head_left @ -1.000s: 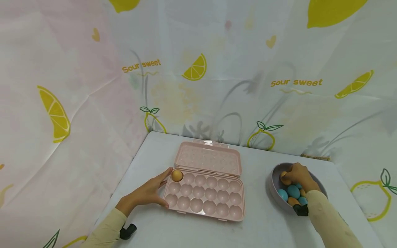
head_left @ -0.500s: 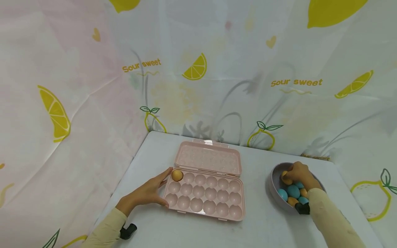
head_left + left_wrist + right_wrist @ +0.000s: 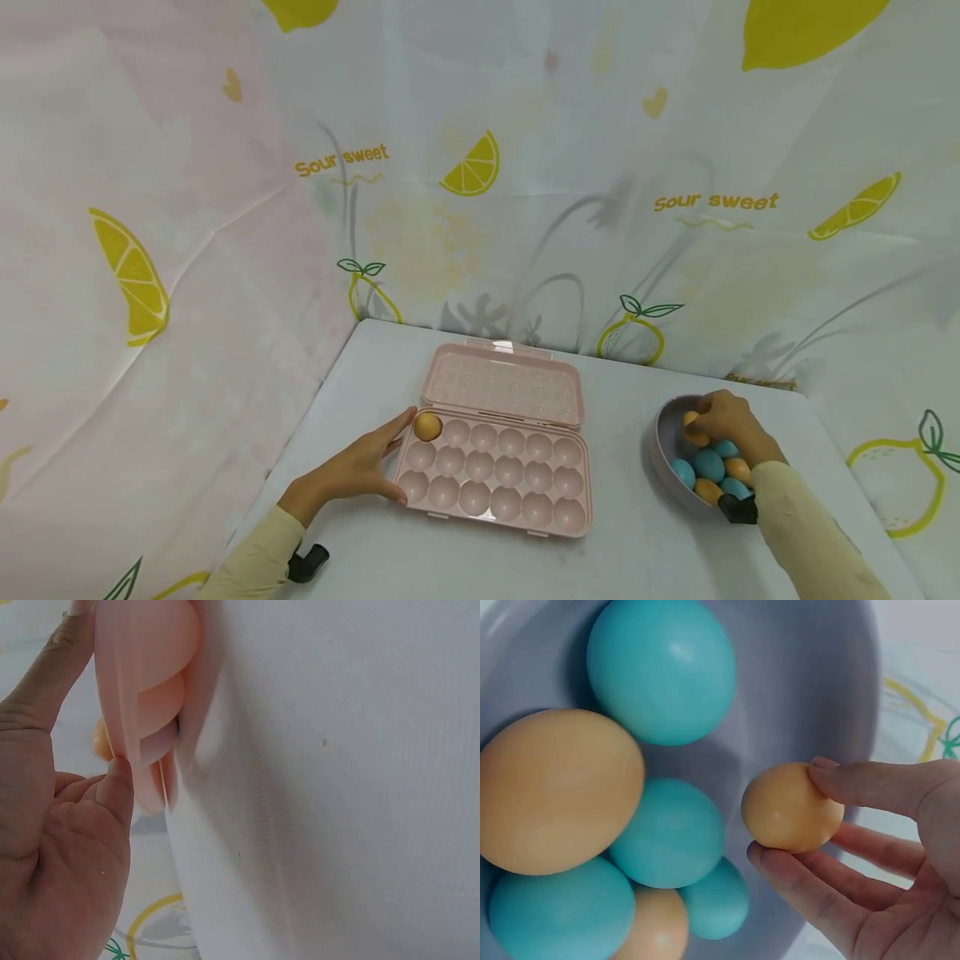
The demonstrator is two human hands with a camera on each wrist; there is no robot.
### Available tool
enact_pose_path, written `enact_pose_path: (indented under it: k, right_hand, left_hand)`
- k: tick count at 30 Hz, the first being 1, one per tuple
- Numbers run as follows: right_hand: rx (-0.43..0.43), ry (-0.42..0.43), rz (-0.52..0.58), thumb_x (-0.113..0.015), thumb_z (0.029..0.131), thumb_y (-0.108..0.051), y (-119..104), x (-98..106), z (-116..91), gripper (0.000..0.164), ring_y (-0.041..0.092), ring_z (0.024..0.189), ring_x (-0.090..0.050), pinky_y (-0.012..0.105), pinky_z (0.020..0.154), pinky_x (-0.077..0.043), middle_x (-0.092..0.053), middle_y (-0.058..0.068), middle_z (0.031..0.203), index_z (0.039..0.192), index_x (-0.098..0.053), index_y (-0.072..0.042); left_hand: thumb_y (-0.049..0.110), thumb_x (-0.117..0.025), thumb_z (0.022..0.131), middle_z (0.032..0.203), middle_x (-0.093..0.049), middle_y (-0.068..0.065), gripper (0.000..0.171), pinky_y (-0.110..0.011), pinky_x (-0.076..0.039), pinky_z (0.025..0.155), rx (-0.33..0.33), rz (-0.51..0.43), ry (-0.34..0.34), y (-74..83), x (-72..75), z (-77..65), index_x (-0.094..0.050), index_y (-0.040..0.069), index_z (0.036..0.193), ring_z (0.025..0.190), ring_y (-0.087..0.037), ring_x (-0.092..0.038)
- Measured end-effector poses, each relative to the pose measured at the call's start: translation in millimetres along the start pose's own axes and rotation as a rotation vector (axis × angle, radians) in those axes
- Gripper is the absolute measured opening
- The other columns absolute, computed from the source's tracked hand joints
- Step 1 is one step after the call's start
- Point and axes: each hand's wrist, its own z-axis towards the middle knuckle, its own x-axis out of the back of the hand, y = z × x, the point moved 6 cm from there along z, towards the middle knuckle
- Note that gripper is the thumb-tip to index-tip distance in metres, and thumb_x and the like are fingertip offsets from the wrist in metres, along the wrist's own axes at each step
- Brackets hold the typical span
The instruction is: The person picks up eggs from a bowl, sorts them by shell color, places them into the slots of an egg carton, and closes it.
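1. A brown egg [image 3: 784, 810] is sitting between the thumb and fingertips of the right hand [image 3: 738, 423], which is pinching it inside the far part of a grey bowl [image 3: 667, 479]; in the right wrist view a gap is showing between it and the other eggs.
2. Four blue-green eggs [image 3: 708, 465] and two more brown eggs [image 3: 707, 490] are lying together in the bowl, nearer its front rim.
3. The bowl is standing near the right edge of a white-covered table [image 3: 622, 500].
4. Left of the bowl, a pink plastic egg box [image 3: 480, 465] is lying open, its lid [image 3: 502, 383] folding back toward the table's far edge.
5. A single brown egg [image 3: 427, 427] is resting in the cup at the box's far left corner.
6. The left hand [image 3: 348, 467] is spanning the box's left edge with spread fingers, its thumb touching the near left corner and its fingers reaching the far left corner.
7. Behind the table, a lemon-print backdrop [image 3: 480, 83] is hanging.
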Motion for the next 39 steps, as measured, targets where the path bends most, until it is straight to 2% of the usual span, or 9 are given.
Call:
enact_pose_path:
  k: [4, 9, 12, 18, 25, 28, 30, 32, 39]
  right_hand:
    - [0.026, 0.014, -0.009, -0.068, 0.077, -0.02, -11, 6, -1, 0.049, 0.032, 0.077, -0.061, 0.045, 0.068, -0.056, -0.066, 0.025, 0.095, 0.111, -0.061, 0.015]
    - [0.062, 0.038, -0.009, -0.066, 0.078, -0.019, -32, 9, -1, 0.051, 0.026, 0.072, -0.054, 0.034, 0.062, -0.048, -0.068, 0.017, 0.091, 0.117, -0.061, 0.013]
    - [0.093, 0.066, -0.001, -0.069, 0.077, -0.019, -51, 10, -1, 0.051, 0.026, 0.074, -0.058, 0.032, 0.06, -0.049, -0.069, 0.019, 0.092, 0.117, -0.063, 0.011]
    - [0.199, 0.136, 0.059, -0.072, 0.074, -0.013, -96, 8, -3, 0.047, 0.032, 0.079, -0.064, 0.034, 0.059, -0.053, -0.069, 0.026, 0.097, 0.114, -0.065, 0.011]
    - [0.325, 0.275, 0.134, -0.077, 0.076, -0.011, -132, -4, -2, 0.039, 0.033, 0.079, -0.067, 0.035, 0.058, -0.056, -0.069, 0.023, 0.096, 0.107, -0.065, 0.009]
    - [0.356, 0.29, 0.181, -0.077, 0.075, -0.01, -144, -11, -2, 0.037, 0.032, 0.08, -0.068, 0.037, 0.061, -0.058, -0.068, 0.021, 0.097, 0.105, -0.064, 0.008]
    - [0.375, 0.29, 0.208, -0.077, 0.074, -0.008, -153, -17, -2, 0.037, 0.032, 0.08, -0.069, 0.037, 0.062, -0.059, -0.068, 0.021, 0.098, 0.105, -0.063, 0.008]
    - [0.402, 0.293, 0.231, -0.077, 0.074, -0.007, -162, -23, -3, 0.036, 0.031, 0.08, -0.069, 0.038, 0.062, -0.059, -0.068, 0.02, 0.098, 0.103, -0.062, 0.007]
    - [0.518, 0.317, 0.292, -0.078, 0.072, -0.004, -196, -39, -5, 0.034, 0.027, 0.078, -0.069, 0.038, 0.065, -0.059, -0.069, 0.014, 0.096, 0.102, -0.064, 0.002]
  left_hand:
    - [0.031, -0.093, 0.057, 0.161, -0.012, -0.018, 0.134, -0.032, -0.037, 0.109, -0.014, -0.013, 0.004, -0.4, 0.2, 0.3, -0.008, 0.002, 0.156, 0.145, -0.027, -0.019]
    - [0.032, -0.093, 0.057, 0.16, -0.012, -0.021, 0.134, -0.035, -0.037, 0.109, -0.034, -0.004, 0.009, 0.8, -0.2, 0.4, -0.007, 0.0, 0.155, 0.145, -0.032, -0.019]
    - [0.032, -0.093, 0.058, 0.16, -0.013, -0.021, 0.133, -0.036, -0.038, 0.109, -0.036, -0.002, 0.011, 1.4, 0.5, 0.3, -0.008, 0.0, 0.155, 0.145, -0.033, -0.019]
    - [0.03, -0.093, 0.058, 0.16, -0.012, -0.019, 0.132, -0.037, -0.036, 0.109, -0.034, -0.018, 0.015, 0.6, 0.4, -0.4, -0.008, 0.001, 0.155, 0.145, -0.033, -0.018]
    - [0.032, -0.092, 0.058, 0.16, -0.012, -0.022, 0.133, -0.035, -0.036, 0.109, -0.049, -0.001, 0.015, 0.0, -1.8, -0.8, -0.008, -0.001, 0.155, 0.144, -0.035, -0.019]
    - [0.031, -0.092, 0.058, 0.16, -0.013, -0.022, 0.132, -0.035, -0.037, 0.109, -0.045, -0.004, 0.017, -0.4, -2.1, -1.1, -0.008, -0.001, 0.155, 0.145, -0.034, -0.019]
    - [0.025, -0.093, 0.058, 0.159, -0.014, -0.023, 0.131, -0.037, -0.037, 0.109, -0.031, -0.012, 0.019, 7.3, -0.8, -1.7, -0.009, -0.003, 0.154, 0.145, -0.035, -0.019]
    - [0.024, -0.094, 0.058, 0.159, -0.014, -0.022, 0.131, -0.037, -0.037, 0.109, -0.023, -0.016, 0.018, 7.2, -0.7, -1.4, -0.009, -0.003, 0.154, 0.145, -0.033, -0.019]
    - [0.032, -0.093, 0.058, 0.16, -0.014, -0.02, 0.132, -0.038, -0.037, 0.109, -0.045, -0.021, 0.019, 2.0, -0.7, -1.0, -0.009, 0.001, 0.155, 0.145, -0.033, -0.019]
